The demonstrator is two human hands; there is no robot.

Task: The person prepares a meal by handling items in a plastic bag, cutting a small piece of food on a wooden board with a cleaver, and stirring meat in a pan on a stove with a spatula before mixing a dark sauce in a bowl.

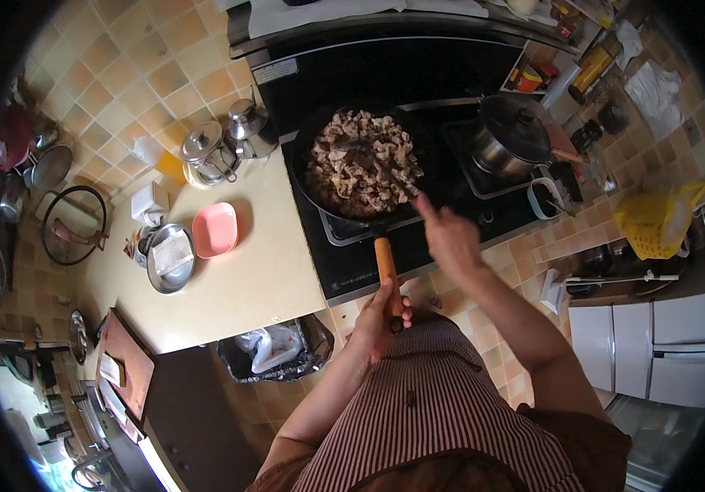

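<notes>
My left hand is closed around the wooden handle of a dark wok on the left burner of the black gas stove. Chopped, browned meat pieces fill the wok. Above the wok's near right rim, my right hand grips a dark spatula, somewhat blurred, whose head lies among the pieces. The hidden end of its handle is inside my right hand.
A lidded steel pot stands on the right burner, with a small bowl of dark sauce beside it. On the left counter are a pink dish, a steel bowl and metal pots. A lined bin stands below.
</notes>
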